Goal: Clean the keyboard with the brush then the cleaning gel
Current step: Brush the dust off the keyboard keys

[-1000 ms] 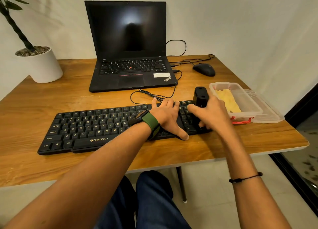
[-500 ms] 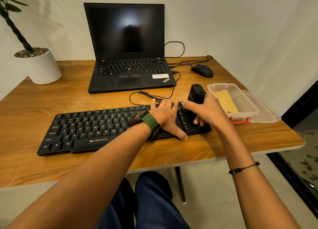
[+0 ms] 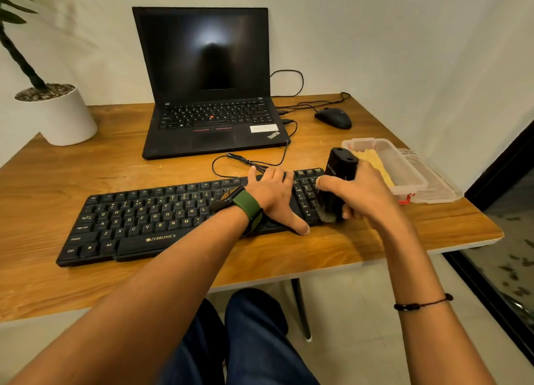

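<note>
Black brush [image 3: 336, 182] upright over number pad at right end of keyboard [image 3: 150, 220], bristles down touching keys, gripped by right hand [image 3: 361, 194] with fingers [image 3: 326, 182] curled round its body. Left hand [image 3: 274, 196] flat on keyboard just beside brush, fingers straight, thumb out over front edge, holding nothing. Yellow gel [image 3: 375, 165] in clear box [image 3: 404, 170] just right of keyboard, partly hidden behind brush and right hand. Laptop [image 3: 211, 118], mouse [image 3: 333, 118], plant pot [image 3: 63, 115] further back on table [image 3: 86, 165]. Plant top cut off.
</note>
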